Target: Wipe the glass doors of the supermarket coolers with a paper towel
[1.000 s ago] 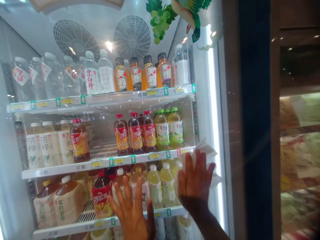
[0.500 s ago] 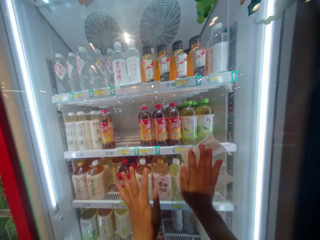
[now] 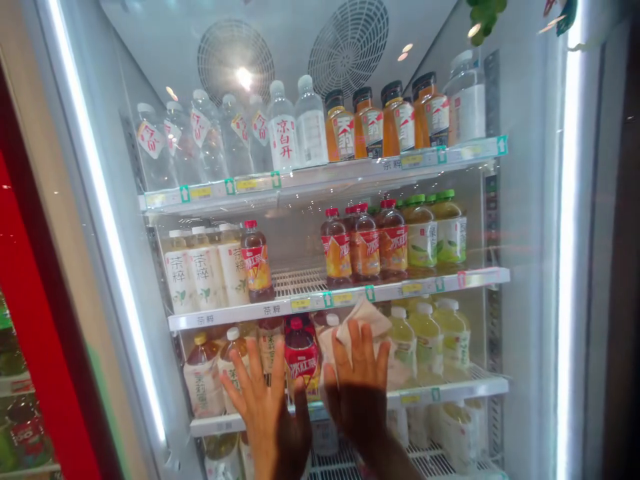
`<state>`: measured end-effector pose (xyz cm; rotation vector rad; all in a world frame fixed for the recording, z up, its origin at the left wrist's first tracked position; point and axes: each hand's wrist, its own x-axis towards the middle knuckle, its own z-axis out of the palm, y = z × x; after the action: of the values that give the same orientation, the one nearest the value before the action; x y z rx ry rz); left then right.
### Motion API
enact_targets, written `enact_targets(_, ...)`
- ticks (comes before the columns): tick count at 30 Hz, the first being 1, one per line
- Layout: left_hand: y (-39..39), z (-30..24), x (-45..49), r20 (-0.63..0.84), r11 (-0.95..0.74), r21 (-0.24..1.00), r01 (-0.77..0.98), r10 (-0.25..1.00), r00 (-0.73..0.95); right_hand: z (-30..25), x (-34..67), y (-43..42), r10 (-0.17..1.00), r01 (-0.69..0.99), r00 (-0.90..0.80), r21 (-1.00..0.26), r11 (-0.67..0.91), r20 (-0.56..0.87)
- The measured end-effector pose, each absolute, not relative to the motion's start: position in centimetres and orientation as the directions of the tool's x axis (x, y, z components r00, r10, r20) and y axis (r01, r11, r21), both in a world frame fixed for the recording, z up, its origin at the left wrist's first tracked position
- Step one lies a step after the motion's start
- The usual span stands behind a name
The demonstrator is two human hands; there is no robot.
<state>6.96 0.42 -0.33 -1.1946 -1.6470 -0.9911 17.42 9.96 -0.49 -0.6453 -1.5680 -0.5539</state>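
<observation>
A glass door (image 3: 295, 247) stands before me, with shelves of bottled drinks behind it. My right hand (image 3: 359, 387) presses a pale, crumpled cloth (image 3: 371, 320) flat against the pane, fingers stretched over it. Part of the cloth lies hidden under the palm. To its left, my left hand (image 3: 270, 407) is spread on the glass with fingers apart and nothing in it. Between the two hands, a red-labelled iced tea bottle (image 3: 303, 360) shows through the pane.
Clear water bottles (image 3: 283, 127) fill the top shelf beside amber bottles (image 3: 369, 127). Red-capped tea bottles (image 3: 367, 243) stand on the middle shelf. Bright light strips (image 3: 107, 227) run down both sides of the cooler. A red panel (image 3: 45, 320) edges the far left.
My right hand and the cloth have moved left and slightly down across the glass, closer to my left hand. The view has shifted, so the shelves sit further right.
</observation>
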Motion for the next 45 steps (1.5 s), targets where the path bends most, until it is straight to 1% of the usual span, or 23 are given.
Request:
enact_targets(2,-0.5,-0.3,5.0,0.94,0.221,0.086,0.971,0.305,-0.153,-1.6,15.2,8.5,0.097,0.68,-0.079,-0.017,0.733,0.992)
enact_targets(3,-0.9,-0.4,4.3,0.941,0.214,0.082,0.973,0.306,-0.146,-1.4,14.1,7.9,0.093,0.681,-0.062,-0.026,0.732,0.994)
enact_targets(6,-1.7,-0.4,2.7,0.939,0.204,0.118,0.972,0.296,-0.176,1.1,11.5,7.0,0.066,0.697,0.017,-0.059,0.715,0.998)
enact_targets(8,-2.2,-0.5,2.0,0.936,0.202,0.138,0.97,0.294,-0.194,2.1,10.3,6.7,0.056,0.7,0.025,-0.057,0.712,0.998)
enact_targets(14,-2.8,-0.5,0.7,0.929,0.164,0.158,0.974,0.31,-0.203,-1.8,8.5,5.4,0.127,0.701,-0.043,-0.061,0.711,0.991)
enact_targets(15,-2.7,-0.5,0.7,0.927,0.159,0.163,0.974,0.312,-0.206,-1.7,8.4,5.3,0.12,0.705,-0.04,-0.057,0.707,0.992)
enact_targets(18,-2.1,-0.5,1.1,0.929,0.147,0.166,0.975,0.308,-0.204,0.0,8.7,5.7,0.044,0.708,-0.002,-0.029,0.706,0.999)
enact_targets(20,-1.6,-0.5,1.7,0.935,0.133,0.156,0.979,0.299,-0.19,0.3,9.4,6.1,0.034,0.707,-0.021,-0.009,0.707,0.999)
enact_targets(24,-0.5,-0.7,3.2,0.949,0.109,0.125,0.986,0.275,-0.151,-3.5,11.9,7.4,0.112,0.738,-0.094,-0.007,0.675,0.989)
enact_targets(27,0.8,-0.8,5.1,0.956,0.094,0.119,0.988,0.256,-0.139,-4.4,15.3,9.7,0.164,0.797,-0.062,-0.05,0.602,0.984)
enact_targets(32,3.6,-0.9,9.7,0.969,0.056,0.073,0.996,0.233,-0.084,-0.6,22.6,14.2,0.115,0.776,0.066,-0.123,0.619,0.991)
enact_targets(34,4.9,-0.9,11.8,0.97,0.053,0.073,0.996,0.23,-0.083,-1.6,25.1,15.1,0.111,0.772,0.035,-0.098,0.629,0.993)
enact_targets(37,7.0,-0.8,15.0,0.971,0.069,0.099,0.993,0.212,-0.112,-4.7,28.6,16.4,0.128,0.781,-0.063,-0.032,0.624,0.99)
enact_targets(39,8.4,-0.5,17.5,0.974,0.067,0.106,0.992,0.195,-0.117,-5.0,31.2,17.9,0.125,0.782,-0.076,-0.018,0.623,0.989)
enact_targets(43,10.9,0.1,22.5,0.982,0.026,0.09,0.996,0.165,-0.093,-0.9,36.8,21.6,0.117,0.773,0.038,-0.103,0.626,0.992)
enact_targets(45,11.9,0.1,24.6,0.983,0.004,0.102,0.995,0.153,-0.101,-0.4,38.9,22.7,0.102,0.768,0.067,-0.116,0.63,0.993)
